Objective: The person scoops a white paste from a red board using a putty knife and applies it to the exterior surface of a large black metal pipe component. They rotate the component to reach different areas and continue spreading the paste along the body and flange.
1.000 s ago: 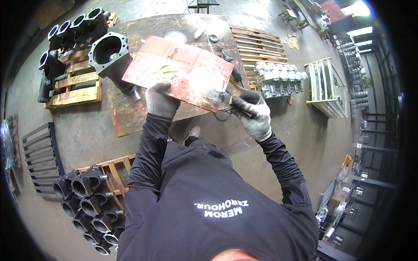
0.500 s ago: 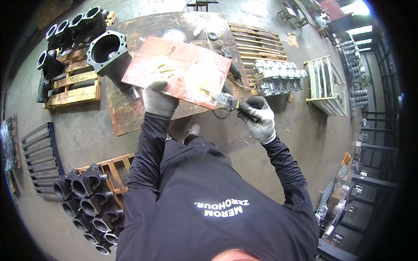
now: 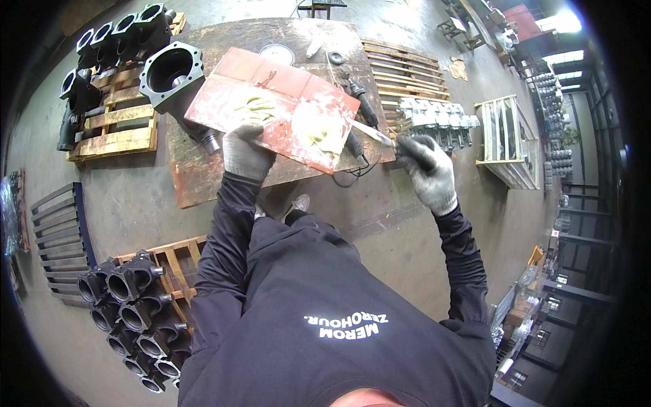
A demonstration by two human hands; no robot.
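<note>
My left hand (image 3: 245,154), in a grey work glove, grips the near left edge of a reddish board (image 3: 288,80). Smears of pale yellow putty (image 3: 324,129) lie on the board, thickest toward its right side, with another patch near my left fingers. To the right of the board, my gloved right hand (image 3: 432,178) is closed round the dark handle of a putty knife (image 3: 373,132). Its flat blade points left to the board's right edge; whether it touches the board I cannot tell.
Under the board is a worn wooden tabletop (image 3: 196,178). A large black casting (image 3: 169,98) stands on its left. A power tool (image 3: 364,105) with a cord and a round lid (image 3: 277,54) lie there too. Pallets (image 3: 400,68), silver castings (image 3: 437,121) and black castings (image 3: 135,315) surround the table.
My right hand has moved right and slightly up, drawing the putty knife off the putty toward the board's right edge. The board has tilted a little in my left hand.
</note>
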